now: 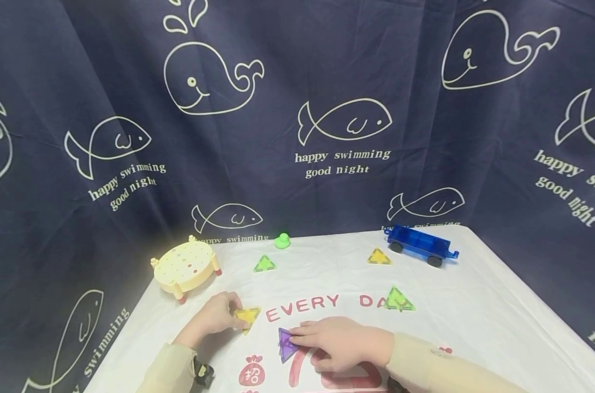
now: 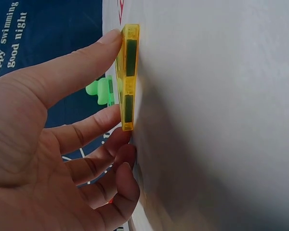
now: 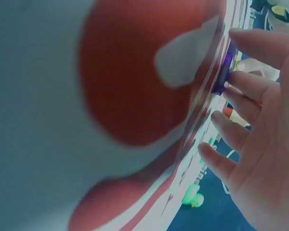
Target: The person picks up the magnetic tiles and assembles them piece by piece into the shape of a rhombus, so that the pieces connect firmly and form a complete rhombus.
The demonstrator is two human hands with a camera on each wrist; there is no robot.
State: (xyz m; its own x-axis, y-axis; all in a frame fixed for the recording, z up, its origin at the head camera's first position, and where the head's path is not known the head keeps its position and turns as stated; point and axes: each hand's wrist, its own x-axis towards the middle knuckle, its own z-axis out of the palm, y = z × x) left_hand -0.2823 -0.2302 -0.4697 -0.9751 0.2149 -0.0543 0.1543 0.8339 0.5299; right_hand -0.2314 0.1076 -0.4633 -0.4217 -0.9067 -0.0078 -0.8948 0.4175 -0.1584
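My left hand (image 1: 222, 315) pinches a translucent yellow triangle tile (image 1: 248, 317) by its edges, with the thumb on one side and the index finger on the other. In the left wrist view the yellow tile (image 2: 130, 77) is seen edge-on, close to the tabletop. Farther right, my right hand (image 1: 339, 341) reaches over a purple triangle tile (image 1: 286, 345) lying on the cloth. Its outstretched fingers touch the purple tile, while the thumb looks apart from it. In the right wrist view, the purple tile (image 3: 224, 74) shows as a thin edge beside the fingertips.
Behind the hands lie a green triangle (image 1: 265, 264), another yellow triangle (image 1: 379, 256) and a lime-green triangle (image 1: 399, 299). A green toy duck (image 1: 282, 240) sits at the back edge. A cream oval toy stand (image 1: 186, 267) is left; a blue wheeled toy wagon (image 1: 420, 244) is back right.
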